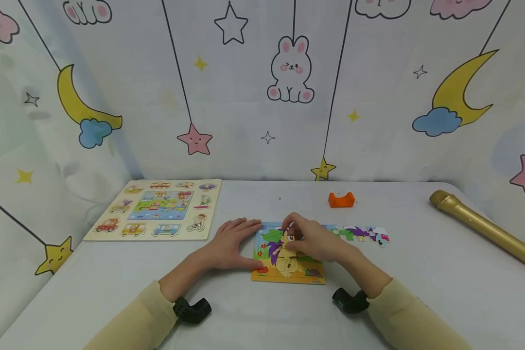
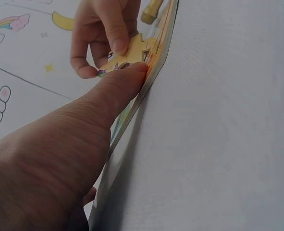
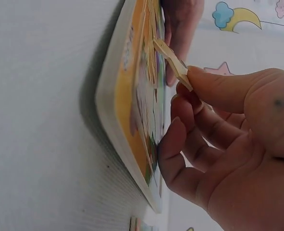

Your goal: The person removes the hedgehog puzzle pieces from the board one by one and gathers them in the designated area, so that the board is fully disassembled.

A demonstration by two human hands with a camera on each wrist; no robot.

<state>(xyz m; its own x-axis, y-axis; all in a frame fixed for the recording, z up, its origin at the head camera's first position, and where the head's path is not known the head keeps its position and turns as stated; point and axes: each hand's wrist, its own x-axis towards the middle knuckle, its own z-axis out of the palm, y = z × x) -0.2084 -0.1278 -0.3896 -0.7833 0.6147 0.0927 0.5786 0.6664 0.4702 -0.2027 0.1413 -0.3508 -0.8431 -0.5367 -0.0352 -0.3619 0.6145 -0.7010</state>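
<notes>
Board (image 1: 267, 277) lay just below the middle of the head view, between two hands that stood apart. The left hand (image 1: 234, 245) rested along its left edge, fingers stretched out, thumb on the lower left corner. The right hand (image 1: 315, 239), above the upper right part, pinched a piece (image 3: 173, 65) between thumb and finger. In the right wrist view the piece sloped over the surface; whether its low end touched could not be told.

At that slant, it seemed likely to catch on a neighbour and lift it if pressed down. A weak left thumb could have let the board skid. The right forearm, close below the loose pieces (image 1: 362, 234) at right of centre, might have nudged them.
</notes>
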